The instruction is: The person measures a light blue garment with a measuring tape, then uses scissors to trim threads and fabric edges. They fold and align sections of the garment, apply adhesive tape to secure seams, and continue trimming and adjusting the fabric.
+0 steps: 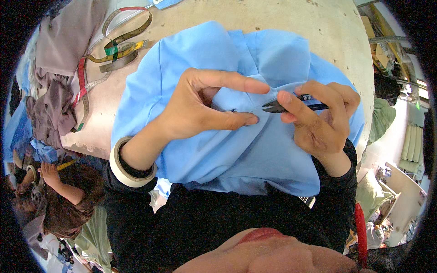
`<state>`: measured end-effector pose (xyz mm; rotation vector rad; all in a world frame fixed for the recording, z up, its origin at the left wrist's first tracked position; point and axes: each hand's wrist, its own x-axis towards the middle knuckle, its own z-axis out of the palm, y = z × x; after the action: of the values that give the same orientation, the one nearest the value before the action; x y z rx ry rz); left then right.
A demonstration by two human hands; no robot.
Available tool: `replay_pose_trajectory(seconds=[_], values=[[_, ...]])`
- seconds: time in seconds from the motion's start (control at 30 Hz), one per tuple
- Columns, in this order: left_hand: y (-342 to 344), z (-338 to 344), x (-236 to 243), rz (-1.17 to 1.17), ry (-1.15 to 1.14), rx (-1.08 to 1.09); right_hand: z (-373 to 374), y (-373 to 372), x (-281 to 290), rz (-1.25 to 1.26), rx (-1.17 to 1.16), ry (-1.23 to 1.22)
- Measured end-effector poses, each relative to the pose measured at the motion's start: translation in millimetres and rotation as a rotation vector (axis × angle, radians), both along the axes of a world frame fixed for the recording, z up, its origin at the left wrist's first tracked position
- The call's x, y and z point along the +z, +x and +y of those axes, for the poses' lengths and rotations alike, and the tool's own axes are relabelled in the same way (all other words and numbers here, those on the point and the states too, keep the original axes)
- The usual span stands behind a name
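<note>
A light blue garment point(255, 154) lies bunched in front of me, with seams and folds showing. My left hand point(182, 107) grips it, thumb and index finger curved apart around a raised fold; the other fingers are mostly hidden. A cream ring point(119, 166), like a roll of tape, circles my left wrist. My right hand point(325, 120) is closed on dark thread snips point(273, 108). Their pointed tips face left, close to my left fingertips and just over the cloth. Whether the blades touch the fabric or a thread, I cannot tell.
A coiled tape measure point(119, 52) lies on the pale worktable point(327, 27) at the upper left. Beside it are heaped grey-mauve cloths point(68, 38). Another person's hand point(49, 175) shows at the lower left. Green cloth point(381, 119) hangs past the table's right edge.
</note>
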<state>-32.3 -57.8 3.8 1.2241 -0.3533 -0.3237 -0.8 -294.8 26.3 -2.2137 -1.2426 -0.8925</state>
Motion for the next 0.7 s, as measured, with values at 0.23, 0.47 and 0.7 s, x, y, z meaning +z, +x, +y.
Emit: replay_pose_trajectory(seconds=[0.23, 0.47, 0.7], values=[[0.3, -0.5, -0.6, -0.028, -0.005, 0.003, -0.4, -6.5, -1.1, -0.019, -0.054, -0.034], [0.9, 0.4, -2.5, -0.036, 0.001, 0.001, 1.6, -6.0, -1.0, -0.012, -0.051, -0.041], [1.6, 0.9, -3.2, -0.065, -0.003, -0.003, 2.1, -7.1, -1.7, -0.001, -0.065, -0.047]])
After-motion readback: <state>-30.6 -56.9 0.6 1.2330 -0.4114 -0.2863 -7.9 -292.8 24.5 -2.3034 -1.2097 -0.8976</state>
